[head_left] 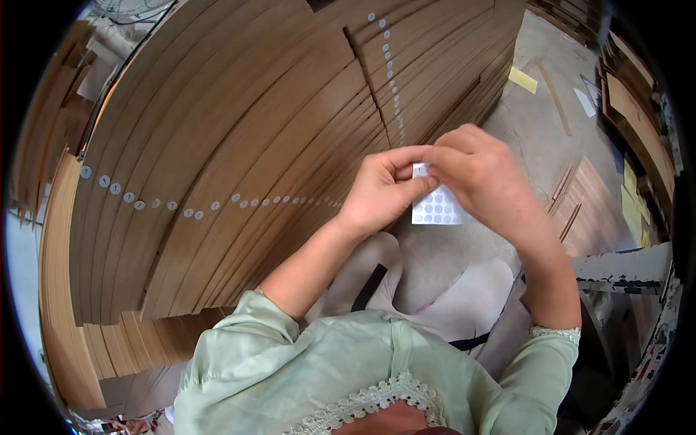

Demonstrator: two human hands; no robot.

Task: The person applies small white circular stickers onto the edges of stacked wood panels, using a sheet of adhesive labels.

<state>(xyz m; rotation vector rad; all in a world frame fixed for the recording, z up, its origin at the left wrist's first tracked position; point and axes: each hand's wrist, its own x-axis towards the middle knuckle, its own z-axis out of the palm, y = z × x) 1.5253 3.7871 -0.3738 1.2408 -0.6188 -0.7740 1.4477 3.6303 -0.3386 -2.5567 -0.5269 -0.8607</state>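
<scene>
A small white sheet of round stickers (pixel 436 209) is held up in front of my body. My left hand (pixel 380 187) pinches its upper left edge between thumb and fingers. At its upper right is my right hand (pixel 475 168), with the fingers curled together at the sheet's top; what they grip, if anything, is hidden. Left of my hands stands a large stack of brown boards (pixel 290 101), packed edge to edge. Round white stickers (pixel 234 198) run along the boards in one row, and another line of them climbs near the stack's far end.
Concrete floor (pixel 533 116) lies beyond the stack to the right, with a yellow sheet (pixel 523 80) and a thin wooden strip (pixel 555 100) on it. Brown panels (pixel 591 196) lie at the right, near a chipped metal frame (pixel 623 270). A fan (pixel 119 7) shows at the upper left.
</scene>
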